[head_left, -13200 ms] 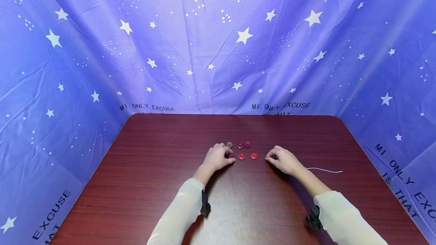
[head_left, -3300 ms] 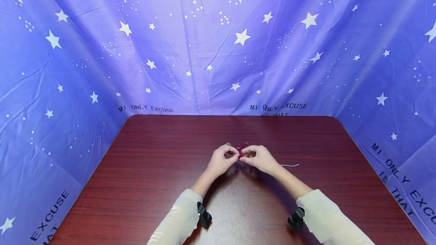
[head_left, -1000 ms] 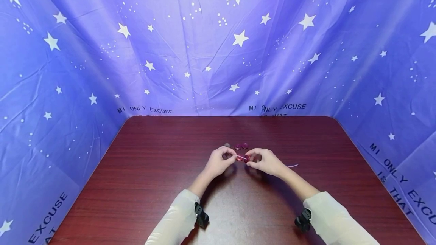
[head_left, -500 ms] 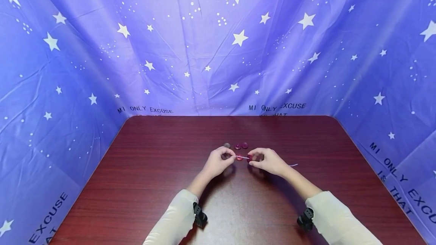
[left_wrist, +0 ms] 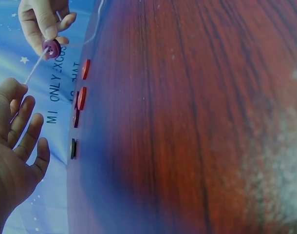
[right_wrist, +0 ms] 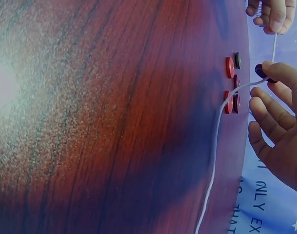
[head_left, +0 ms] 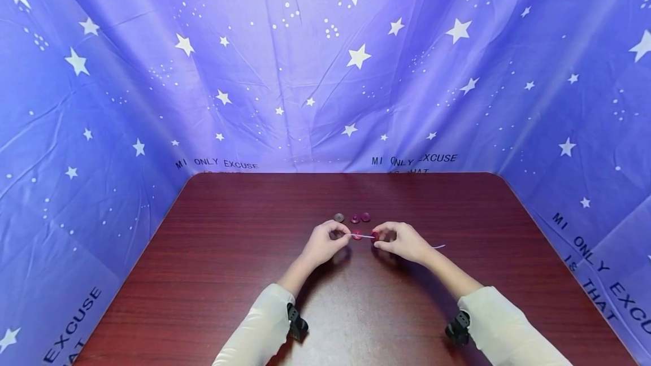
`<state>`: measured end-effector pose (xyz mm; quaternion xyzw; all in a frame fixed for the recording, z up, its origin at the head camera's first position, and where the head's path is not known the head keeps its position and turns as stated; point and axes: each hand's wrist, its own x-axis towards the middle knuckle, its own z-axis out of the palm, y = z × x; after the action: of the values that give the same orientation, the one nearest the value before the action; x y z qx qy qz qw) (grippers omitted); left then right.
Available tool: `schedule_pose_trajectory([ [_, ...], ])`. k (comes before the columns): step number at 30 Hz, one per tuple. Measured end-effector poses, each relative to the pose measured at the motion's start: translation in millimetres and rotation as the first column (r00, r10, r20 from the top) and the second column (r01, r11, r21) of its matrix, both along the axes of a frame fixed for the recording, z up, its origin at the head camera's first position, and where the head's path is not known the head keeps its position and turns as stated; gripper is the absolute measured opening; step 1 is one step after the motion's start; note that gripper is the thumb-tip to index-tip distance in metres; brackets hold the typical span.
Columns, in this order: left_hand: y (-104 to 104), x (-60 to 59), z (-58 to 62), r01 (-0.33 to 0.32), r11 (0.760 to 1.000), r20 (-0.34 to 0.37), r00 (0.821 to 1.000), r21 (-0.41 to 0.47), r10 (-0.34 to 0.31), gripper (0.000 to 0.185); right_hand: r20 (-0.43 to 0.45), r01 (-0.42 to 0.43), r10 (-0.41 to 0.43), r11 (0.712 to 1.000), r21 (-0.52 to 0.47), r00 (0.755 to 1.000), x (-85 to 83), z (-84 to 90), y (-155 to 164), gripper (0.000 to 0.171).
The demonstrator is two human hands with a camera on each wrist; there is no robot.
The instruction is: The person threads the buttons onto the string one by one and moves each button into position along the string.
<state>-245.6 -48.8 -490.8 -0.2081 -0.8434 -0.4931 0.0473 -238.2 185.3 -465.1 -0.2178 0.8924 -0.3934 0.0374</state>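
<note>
Between finger and thumb, my right hand (head_left: pixel 404 240) pinches a dark purple button (left_wrist: pixel 51 48) by its edge, above the table. A thin white string (right_wrist: pixel 214 141) passes through a hole in this button. My left hand (head_left: pixel 324 242) pinches the string's short end, and the stretch between the hands is taut. The long end trails behind the right hand down to the table. Just below the taut string in the head view lies a red button (head_left: pixel 357 235). A second red button (left_wrist: pixel 85 69) shows in the wrist views; my right hand hides it in the head view.
Behind the hands, a grey-brown button (head_left: pixel 339 217) and two maroon buttons, one left (head_left: pixel 355 219) and one right (head_left: pixel 366 217), lie on the dark red wooden table (head_left: pixel 244 275). A blue star-patterned cloth (head_left: pixel 285 72) surrounds the table's back and sides.
The dark purple button has left the table, gone onto the string and into my right hand. Over the last second that hand moved right, lengthening the stretch of string between my hands.
</note>
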Motion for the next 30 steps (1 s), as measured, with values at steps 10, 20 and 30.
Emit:
schedule_pose_trajectory([
  [10, -1.8, -0.4, -2.9, 0.001, 1.0, -0.002, 1.0, -0.021, -0.001, 0.008, 0.03, 0.027, -0.027, 1.0, 0.003, 0.999, -1.7, -2.5, 5.1, 0.028],
  [20, -3.0, 0.4, -3.7, 0.003, 1.0, 0.025, 1.0, -0.027, -0.002, 0.007, 0.014, 0.033, -0.034, 0.999, 0.014, 0.999, -1.8, -1.4, 10.1, 0.028],
  [30, -4.0, 1.3, -4.0, 0.022, 0.999, 0.043, 0.999, -0.023, -0.021, 0.004, 0.036, 0.05, -0.051, 0.998, 0.028, 0.998, -1.3, -3.6, 13.2, 0.028],
])
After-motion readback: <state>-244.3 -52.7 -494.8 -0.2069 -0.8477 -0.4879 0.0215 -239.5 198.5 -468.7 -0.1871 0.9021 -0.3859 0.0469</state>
